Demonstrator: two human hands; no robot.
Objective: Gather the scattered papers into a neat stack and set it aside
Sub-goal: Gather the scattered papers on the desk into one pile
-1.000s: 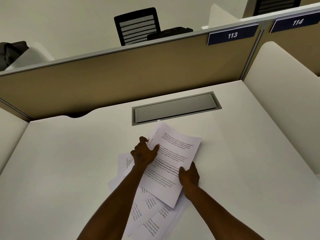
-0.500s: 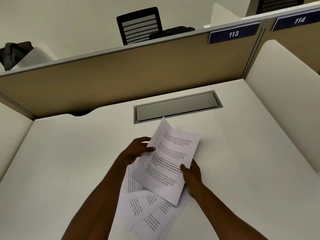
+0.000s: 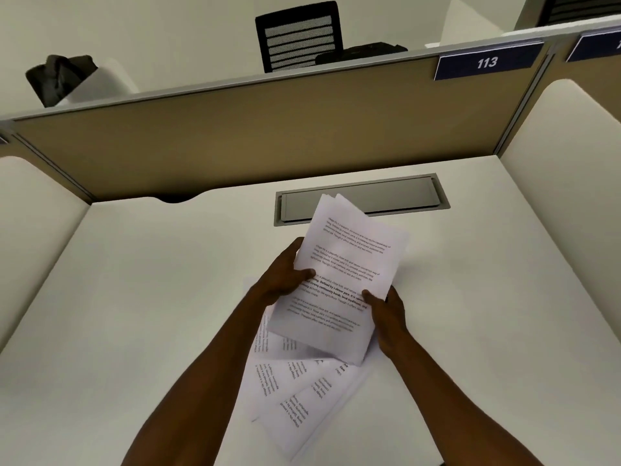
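Note:
A few printed white sheets (image 3: 349, 264) are lifted off the white desk (image 3: 151, 297), tilted up toward the back. My left hand (image 3: 285, 274) grips their left edge, thumb on top. My right hand (image 3: 386, 307) pinches their lower right edge. Beneath them, more printed papers (image 3: 295, 398) lie fanned out on the desk near its front, partly hidden by my left forearm and the held sheets.
A grey cable hatch (image 3: 396, 196) is set in the desk just behind the held sheets. A tan partition (image 3: 235, 139) closes the back, with a blue sign "113" (image 3: 487, 63). White side dividers (image 3: 564, 196) flank the desk. A black chair (image 3: 299, 35) stands beyond.
Both hands have lifted the top sheets off the desk and raised them toward the hatch; a second sheet edge now shows behind the top one. The fanned papers stay on the desk.

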